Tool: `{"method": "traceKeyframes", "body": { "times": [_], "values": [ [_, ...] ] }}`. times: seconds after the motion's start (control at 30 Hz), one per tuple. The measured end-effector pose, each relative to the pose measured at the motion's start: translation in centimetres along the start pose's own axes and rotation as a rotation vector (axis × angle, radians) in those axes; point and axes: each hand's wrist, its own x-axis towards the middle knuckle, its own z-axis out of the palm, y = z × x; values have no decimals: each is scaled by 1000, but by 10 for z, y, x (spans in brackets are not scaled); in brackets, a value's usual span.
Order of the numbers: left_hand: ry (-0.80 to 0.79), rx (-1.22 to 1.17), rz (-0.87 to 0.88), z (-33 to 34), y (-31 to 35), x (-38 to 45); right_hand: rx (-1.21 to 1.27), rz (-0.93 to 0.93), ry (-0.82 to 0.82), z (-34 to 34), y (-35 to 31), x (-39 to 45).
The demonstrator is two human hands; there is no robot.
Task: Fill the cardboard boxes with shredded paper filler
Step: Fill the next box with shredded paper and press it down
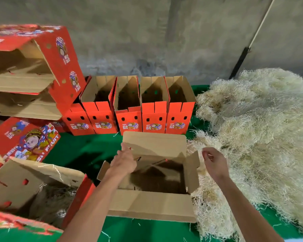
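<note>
Both forearms reach in from the bottom edge over an open box (pixel 152 205) with spread flaps, dark inside, on the green mat (pixel 80 151). Left hand (pixel 125 160) has its thumb raised and touches the far flap; whether its fingers curl around the flap cannot be told. Right hand (pixel 213 163) hovers loosely curled over the box's right edge, holding nothing. Shredded paper (pixel 255 137) is heaped just right of the box. Another box (pixel 33 189), lower left, holds some filler. Farther back, five red boxes (pixel 129 105) stand open in a row before the wall (pixel 147 32).
</note>
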Motion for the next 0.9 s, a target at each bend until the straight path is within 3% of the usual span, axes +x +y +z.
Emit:
{"method": "traceKeyframes", "body": {
  "times": [0.17,0.37,0.47,0.73,0.9],
  "values": [
    [93,13,-58,-5,3,-5,-333,-42,-94,15,25,46],
    [139,-144,-192,-14,-1,-6,-382,-46,10,7,54,98],
    [235,11,-227,-18,10,-1,-374,-14,-55,1,68,117],
    [608,176,182,13,34,12,-284,121,-340,9,82,141],
    [543,168,468,32,47,16,-463,60,-379,20,80,146]
  ]
}}
